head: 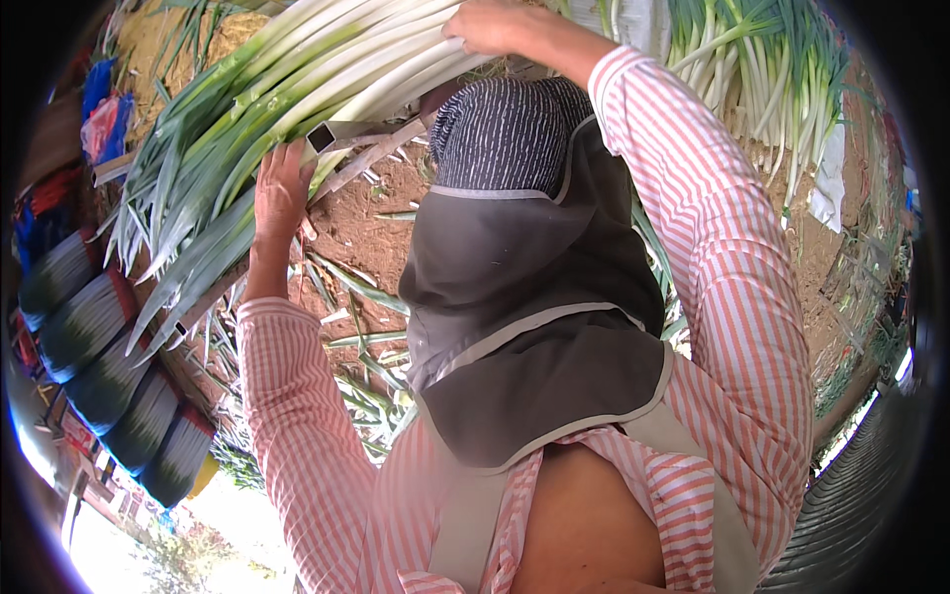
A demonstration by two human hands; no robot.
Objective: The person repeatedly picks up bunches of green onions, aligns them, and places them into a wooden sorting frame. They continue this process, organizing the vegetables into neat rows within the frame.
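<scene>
A thick spread of leeks [297, 89], white stalks to the upper right and green leaves to the lower left, lies across a metal frame. My left hand [282, 189] rests its fingers on the near edge of the leaves, beside the open end of a square metal tube [322, 138]. Whether those fingers grip anything is unclear. Farther up, my right hand [493, 28] curls over the white stalk ends, its fingertips partly hidden. The dark face covering [519, 260] I wear blocks the middle of the view.
Loose leeks [757, 82] lie in a pile at the upper right, near a piece of white plastic [829, 182]. Several tied bundles [111, 364] are stacked at the left. Cut leaf scraps [371, 338] litter the bare soil [364, 245]. Corrugated sheeting [846, 512] shows at the lower right.
</scene>
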